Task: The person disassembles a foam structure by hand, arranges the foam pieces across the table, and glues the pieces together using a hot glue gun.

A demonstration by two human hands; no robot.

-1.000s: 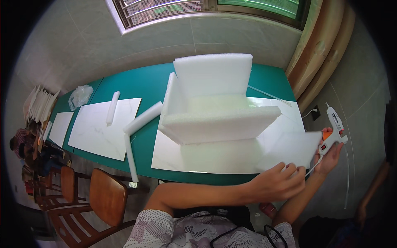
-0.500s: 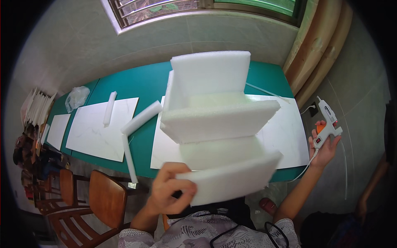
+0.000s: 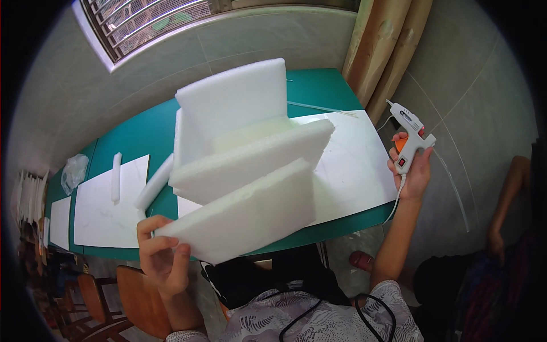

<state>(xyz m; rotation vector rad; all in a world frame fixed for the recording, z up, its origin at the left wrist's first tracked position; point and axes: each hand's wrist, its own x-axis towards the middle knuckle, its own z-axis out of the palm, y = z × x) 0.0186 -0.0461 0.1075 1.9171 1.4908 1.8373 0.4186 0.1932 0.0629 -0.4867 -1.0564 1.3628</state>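
a white foam slab (image 3: 245,214) is lifted above the near edge of the green table (image 3: 142,134), tilted, overlapping a stepped foam structure (image 3: 239,131) behind it. the left hand (image 3: 162,256) rises from below, fingers curled closed around the slab's lower left corner. the right arm stretches out to the side, its hand (image 3: 413,168) wrapped around a white hot glue gun (image 3: 413,134), nozzle pointing away. white paper sheets (image 3: 111,199) and foam rolls (image 3: 152,182) lie on the table.

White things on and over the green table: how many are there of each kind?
Foam structure of slabs, held in the left hand: 1
Foam rolls: 2
Paper sheets: 3
Glue gun, in the right hand: 1
Total: 7
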